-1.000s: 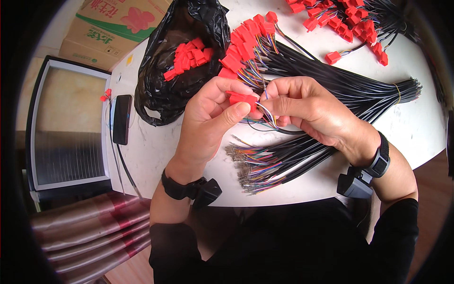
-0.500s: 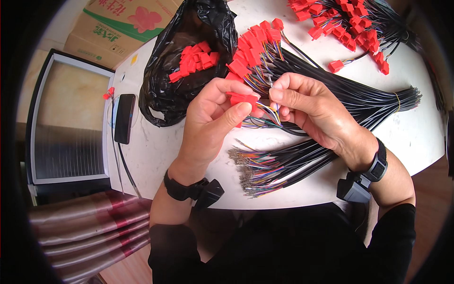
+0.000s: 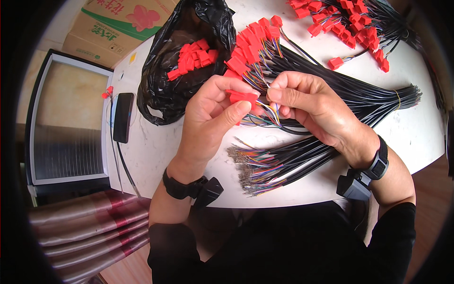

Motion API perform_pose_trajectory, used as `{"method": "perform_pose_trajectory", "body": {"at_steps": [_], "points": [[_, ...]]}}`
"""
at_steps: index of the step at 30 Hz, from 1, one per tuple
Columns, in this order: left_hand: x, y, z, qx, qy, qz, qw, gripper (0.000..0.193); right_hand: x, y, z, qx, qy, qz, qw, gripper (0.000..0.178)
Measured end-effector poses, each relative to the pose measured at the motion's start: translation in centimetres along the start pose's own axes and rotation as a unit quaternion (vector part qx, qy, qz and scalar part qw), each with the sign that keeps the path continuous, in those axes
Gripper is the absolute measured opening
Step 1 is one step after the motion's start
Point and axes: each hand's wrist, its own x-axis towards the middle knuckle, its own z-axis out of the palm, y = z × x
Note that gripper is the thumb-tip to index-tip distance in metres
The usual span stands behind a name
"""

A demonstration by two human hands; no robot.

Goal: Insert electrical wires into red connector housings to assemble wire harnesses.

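Between the thumb and fingers of my left hand [image 3: 210, 111] is a red connector housing [image 3: 242, 97]. Thin coloured wires [image 3: 273, 112] run from it toward my right hand [image 3: 309, 102], whose thumb and forefinger are pinched on a thin wire with a small pale tip [image 3: 268, 85]. Fingers partly cover the housing and most of the wire. Just beyond both hands lies a bundle of black cables [image 3: 326, 80], many ending in red connectors [image 3: 250, 45]. Nearer me, a second bundle shows bare coloured wire ends [image 3: 250, 168].
A black plastic bag [image 3: 158, 85] holding loose red housings [image 3: 194, 59] lies at the left. Beyond it stands a cardboard box [image 3: 113, 33]. A phone [image 3: 123, 117] and loose cables [image 3: 124, 163] lie by the white table's left edge. More red-ended cables [image 3: 354, 23] lie far right.
My right hand has shifted slightly to the left, and less of the wire's pale tip shows above its fingers. My left hand keeps the red housing in nearly the same place.
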Motion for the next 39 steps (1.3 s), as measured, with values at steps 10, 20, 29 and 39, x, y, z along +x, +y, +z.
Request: {"method": "perform_pose_trajectory", "body": {"at_steps": [10,20,29,39], "points": [[0.0,-0.5,-0.6,-0.024,-0.026,0.014,0.999,0.021,-0.2,-0.2,0.1,-0.031,-0.007,-0.019,0.999,0.009],[0.1,-0.5,-0.9,-0.046,-0.056,0.025,0.997,0.020,-0.2,-0.3,0.3,-0.056,-0.018,-0.058,0.997,0.013],[0.0,-0.5,-0.8,-0.056,-0.065,0.030,0.996,0.023,-0.2,-0.1,0.0,-0.065,-0.035,-0.059,0.996,0.009],[0.0,-0.6,-1.1,-0.063,-0.069,0.037,0.995,0.026,-0.2,0.0,0.4,-0.062,-0.026,-0.067,0.995,0.012]]}}
